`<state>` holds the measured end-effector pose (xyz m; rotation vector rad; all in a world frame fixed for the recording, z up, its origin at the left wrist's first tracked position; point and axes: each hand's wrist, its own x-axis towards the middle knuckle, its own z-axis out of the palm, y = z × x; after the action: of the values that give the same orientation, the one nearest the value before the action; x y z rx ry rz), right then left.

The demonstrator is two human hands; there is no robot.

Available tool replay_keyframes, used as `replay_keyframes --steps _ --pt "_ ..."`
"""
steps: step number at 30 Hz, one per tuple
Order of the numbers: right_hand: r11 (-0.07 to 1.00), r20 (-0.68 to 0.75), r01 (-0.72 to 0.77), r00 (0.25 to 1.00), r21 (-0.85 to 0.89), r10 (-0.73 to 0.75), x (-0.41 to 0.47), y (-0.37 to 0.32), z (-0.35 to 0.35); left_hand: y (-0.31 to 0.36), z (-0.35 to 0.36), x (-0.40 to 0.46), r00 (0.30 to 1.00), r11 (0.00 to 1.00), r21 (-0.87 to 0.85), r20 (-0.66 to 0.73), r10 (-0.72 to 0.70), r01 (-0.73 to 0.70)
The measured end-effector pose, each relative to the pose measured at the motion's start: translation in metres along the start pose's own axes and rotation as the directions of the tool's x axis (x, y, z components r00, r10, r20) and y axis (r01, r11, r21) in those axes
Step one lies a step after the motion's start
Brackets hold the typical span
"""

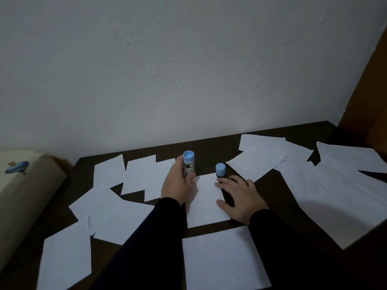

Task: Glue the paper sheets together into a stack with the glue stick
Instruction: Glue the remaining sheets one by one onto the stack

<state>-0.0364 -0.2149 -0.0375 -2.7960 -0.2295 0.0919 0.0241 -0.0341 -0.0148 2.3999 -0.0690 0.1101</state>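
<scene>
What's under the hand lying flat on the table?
The right hand rests on a white paper sheet and the dark wooden table. Whatever lies beneath the palm is covered.

White paper sheets [146, 176] cover a dark brown table [211, 147] beneath a pale grey-white wall [167, 70].

The glue stick [188, 164] is light blue with a black-and-white printed label; a second stick [220, 170] has a light-blue cap over a dark body. The sleeves [146, 237] are black. A lined sheet [222, 258] shows faint ruling, and a cream object [25, 195] at left carries a blue-and-yellow motif.
</scene>
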Motion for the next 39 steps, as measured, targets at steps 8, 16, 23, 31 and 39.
replay_keyframes --steps 8,16,23,31,39 --pt "1.000 -0.025 0.019 1.000 0.001 -0.019 -0.002 0.002 0.002 -0.006 -0.028 -0.016 0.941 0.885 -0.465 -0.302 -0.154 -0.004" --pt "0.999 -0.059 0.033 0.998 0.034 -0.031 -0.002 0.005 0.006 -0.037 -0.042 -0.045 0.977 0.845 -0.533 -0.161 -0.136 0.030" --pt "0.999 -0.065 0.036 0.997 0.012 -0.035 -0.006 0.005 0.006 -0.039 -0.034 -0.059 0.942 0.914 -0.378 -0.231 -0.245 0.145" --pt "0.998 -0.017 0.048 0.999 -0.029 -0.048 -0.005 0.004 0.005 -0.049 -0.035 -0.060 0.967 0.950 -0.249 -0.127 -0.222 0.186" --pt "0.978 0.085 -0.074 0.992 -0.193 0.092 -0.013 -0.023 0.007 -0.029 -0.039 -0.110 0.958 0.976 -0.175 -0.230 -0.172 0.134"
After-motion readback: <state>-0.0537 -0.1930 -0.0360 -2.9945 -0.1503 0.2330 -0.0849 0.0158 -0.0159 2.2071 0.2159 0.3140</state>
